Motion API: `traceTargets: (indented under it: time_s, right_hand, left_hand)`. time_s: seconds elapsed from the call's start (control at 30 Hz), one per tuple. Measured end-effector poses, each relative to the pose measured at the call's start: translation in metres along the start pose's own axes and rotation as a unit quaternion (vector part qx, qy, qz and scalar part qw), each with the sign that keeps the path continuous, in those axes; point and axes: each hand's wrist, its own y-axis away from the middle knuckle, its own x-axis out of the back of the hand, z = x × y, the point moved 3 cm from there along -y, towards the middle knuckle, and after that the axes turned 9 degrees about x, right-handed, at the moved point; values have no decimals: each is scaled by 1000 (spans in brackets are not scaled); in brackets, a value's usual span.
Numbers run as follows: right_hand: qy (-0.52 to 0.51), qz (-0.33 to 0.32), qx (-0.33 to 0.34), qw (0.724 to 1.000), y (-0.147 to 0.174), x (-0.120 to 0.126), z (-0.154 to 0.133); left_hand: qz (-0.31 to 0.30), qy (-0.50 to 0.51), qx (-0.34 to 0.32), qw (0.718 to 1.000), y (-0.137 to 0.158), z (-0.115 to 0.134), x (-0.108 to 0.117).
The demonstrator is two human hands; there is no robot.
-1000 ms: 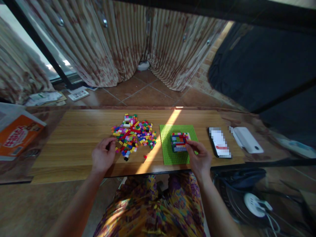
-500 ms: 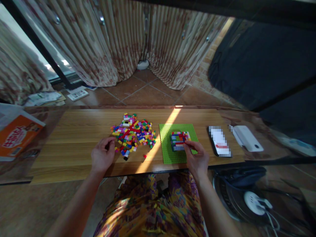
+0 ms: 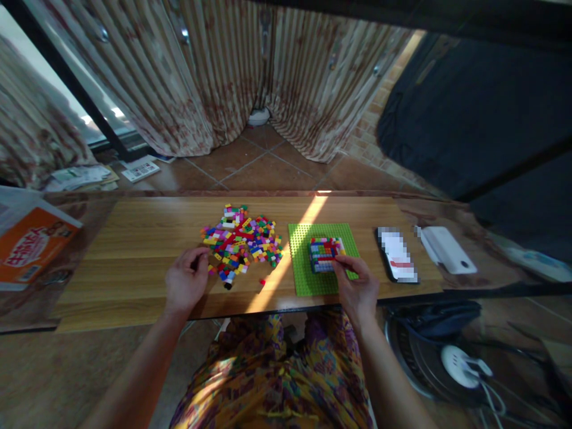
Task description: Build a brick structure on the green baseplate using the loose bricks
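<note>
On the green baseplate (image 3: 301,280) stands a small walled build of toy bricks (image 3: 316,249) in several colours. My right hand (image 3: 358,287) is at its right side, thumb and forefinger pinched at the end of a long red brick (image 3: 325,259) that lies across the build. My left hand (image 3: 186,279) rests by the left edge of a pile of loose toy bricks (image 3: 243,235), its fingers curled and thumb against forefinger. Whatever those left fingers may hold is hidden. One small red brick (image 3: 262,282) lies apart from the pile, toward the table's front edge.
Right of the baseplate, a phone (image 3: 397,255) lies on the wooden table (image 3: 134,238), with a white device (image 3: 449,250) beyond it. An orange and white bag (image 3: 33,244) is at the far left. Below right, a white power strip (image 3: 460,366) sits on a round dark stand.
Hardly anything differs. My right hand stays at the brick build with at most a tiny shift, and my left hand keeps its place beside the pile.
</note>
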Motion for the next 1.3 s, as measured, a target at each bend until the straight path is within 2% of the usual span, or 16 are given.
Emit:
traceTargets:
  time_s: [0.5, 0.8, 1.1, 1.3]
  right_hand:
    - [-26, 20, -41, 999, 4, 9, 8]
    - [17, 37, -21, 999, -4, 17, 11]
    - [61, 16, 43, 997, -28, 1, 7]
    - [107, 8, 57, 993, -34, -3, 8]
  left_hand:
    - [-1, 5, 5, 1000, 0, -1, 0]
    - [-3, 3, 3, 1000, 1, 5, 3]
    - [-8, 15, 8, 1000, 0, -2, -1]
    - [-8, 11, 4, 1000, 1, -2, 0]
